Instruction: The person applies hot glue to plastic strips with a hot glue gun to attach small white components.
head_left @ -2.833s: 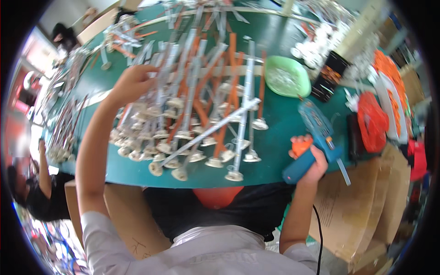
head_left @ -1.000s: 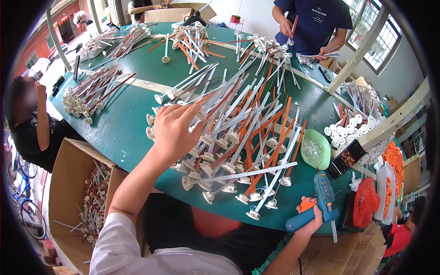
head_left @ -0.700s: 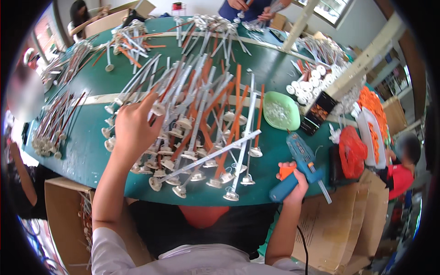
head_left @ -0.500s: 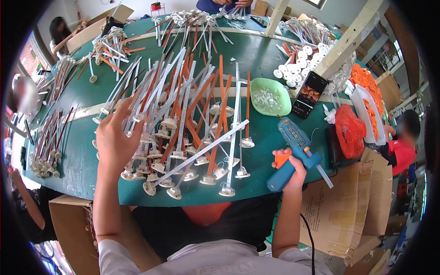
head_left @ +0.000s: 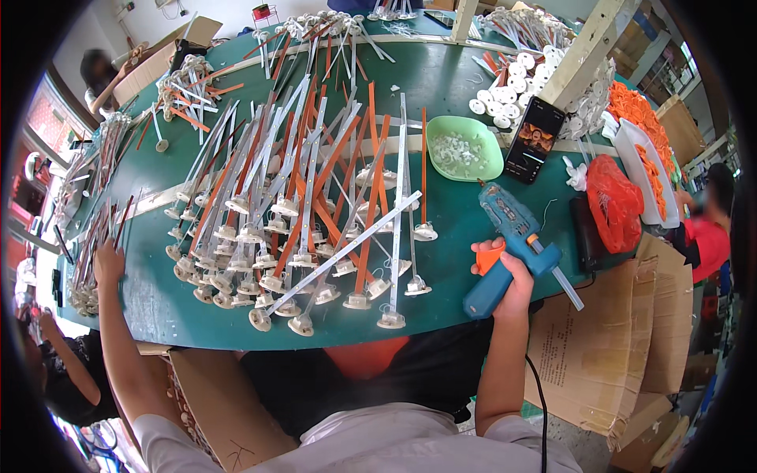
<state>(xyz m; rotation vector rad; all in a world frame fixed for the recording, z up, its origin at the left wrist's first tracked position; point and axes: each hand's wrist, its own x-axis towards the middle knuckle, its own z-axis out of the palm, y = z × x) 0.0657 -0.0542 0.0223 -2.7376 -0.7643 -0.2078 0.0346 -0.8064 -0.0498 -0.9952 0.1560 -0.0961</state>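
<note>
My right hand (head_left: 511, 285) is wrapped round the handle of a blue glue gun (head_left: 509, 217), fingers at its orange trigger. A clear glue stick (head_left: 569, 290) sticks out of its back end, and the nozzle points toward the light-green bowl (head_left: 473, 169) of small whitish pieces. At the far left, my left hand (head_left: 109, 264) reaches to a bundle of thin strips (head_left: 98, 236) with round white ends. Its fingers are partly lost among the strips, so their grip is unclear. Between my hands lies a large pile of silver and orange-brown strips (head_left: 303, 189) with round white bases.
A phone (head_left: 535, 142) leans against a pale post (head_left: 587, 67). To the right are a red plastic bag (head_left: 615, 205), a white tray (head_left: 627, 146) and many orange pieces (head_left: 639, 114). Cardboard boxes (head_left: 599, 347) stand below the table edge. Other people sit or stand around the table.
My left hand has moved left and down, from above the middle pile to the bundle at the far left. My right hand keeps holding the glue gun. The view has shifted slightly.
</note>
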